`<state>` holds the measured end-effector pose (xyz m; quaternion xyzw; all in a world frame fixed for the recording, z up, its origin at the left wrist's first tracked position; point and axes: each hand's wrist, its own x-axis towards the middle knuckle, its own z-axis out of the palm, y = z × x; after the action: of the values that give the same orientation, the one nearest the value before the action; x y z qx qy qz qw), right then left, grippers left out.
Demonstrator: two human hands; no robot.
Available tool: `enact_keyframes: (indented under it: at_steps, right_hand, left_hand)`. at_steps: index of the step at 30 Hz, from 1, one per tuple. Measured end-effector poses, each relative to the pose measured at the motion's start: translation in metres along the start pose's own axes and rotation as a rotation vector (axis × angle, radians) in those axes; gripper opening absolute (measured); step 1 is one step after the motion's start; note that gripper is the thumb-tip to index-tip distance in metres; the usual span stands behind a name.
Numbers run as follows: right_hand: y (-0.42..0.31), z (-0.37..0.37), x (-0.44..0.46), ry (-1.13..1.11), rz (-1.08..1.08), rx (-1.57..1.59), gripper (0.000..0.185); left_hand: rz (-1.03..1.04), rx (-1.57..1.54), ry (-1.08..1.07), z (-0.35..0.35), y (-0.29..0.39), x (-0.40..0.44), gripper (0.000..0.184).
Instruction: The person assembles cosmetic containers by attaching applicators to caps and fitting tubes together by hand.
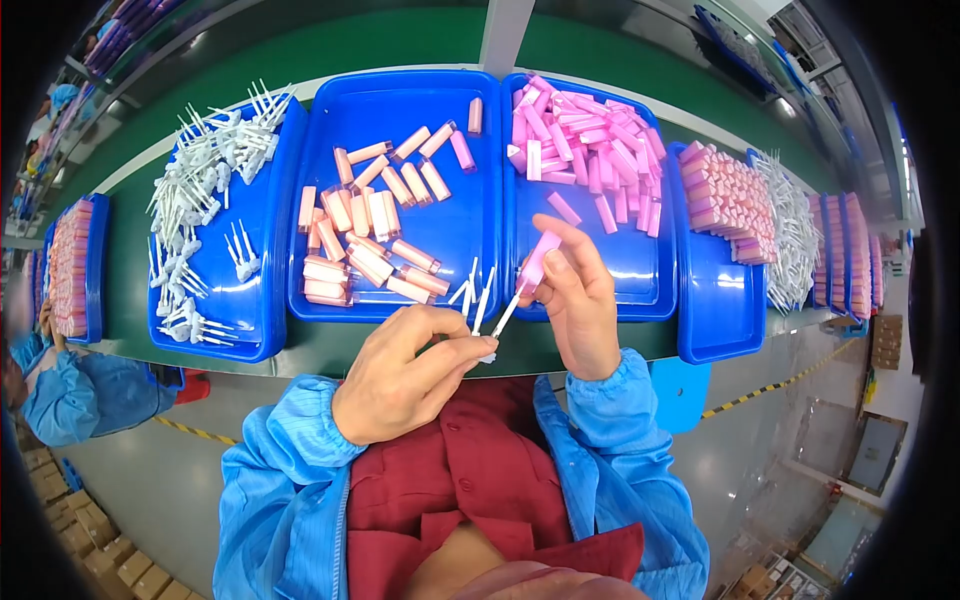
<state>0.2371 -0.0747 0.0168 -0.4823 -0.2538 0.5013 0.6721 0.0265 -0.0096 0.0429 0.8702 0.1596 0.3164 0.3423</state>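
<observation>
So I'm at a green bench (330, 352) with blue trays (400, 100) lined up, hands over the near edge. My right hand (580, 300) is pinching a pink tube (541, 260), and my left hand (405, 372) is gripping a little bunch of white sticks (485, 302). I'd say the trick is keeping the tube dead straight with that one angled stick (507, 315) and going easy. Tube's glossy, kinda see-through, tilted; stick's right at its lower end, can't tell how deep.
</observation>
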Motion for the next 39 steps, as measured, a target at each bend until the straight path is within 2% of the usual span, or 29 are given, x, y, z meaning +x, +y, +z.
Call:
enact_keyframes:
  at_steps: [3, 12, 15, 25, 37, 39]
  right_hand:
    - [0.001, -0.002, 0.0, 0.048, -0.02, -0.062, 0.04]
    - [0.008, -0.004, 0.0, 0.078, -0.036, -0.135, 0.036]
    - [0.005, -0.001, -0.003, 0.094, -0.066, -0.179, 0.035]
    - [0.006, -0.005, -0.001, 0.099, -0.151, -0.301, 0.032]
    - [0.002, -0.01, -0.002, 0.092, -0.045, -0.195, 0.032]
    - [0.002, -0.009, -0.004, 0.057, -0.05, -0.259, 0.032]
  left_hand:
    - [0.078, 0.085, -0.022, 0.0, -0.004, 0.0, 0.035]
    - [0.113, 0.158, -0.068, -0.003, -0.003, -0.001, 0.035]
    - [0.125, 0.198, -0.059, -0.003, -0.007, -0.003, 0.026]
    - [0.091, 0.153, -0.086, -0.002, -0.003, -0.002, 0.029]
    - [0.091, 0.162, -0.105, 0.001, -0.005, 0.0, 0.03]
    - [0.093, 0.161, -0.105, 0.001, -0.005, 0.0, 0.03]
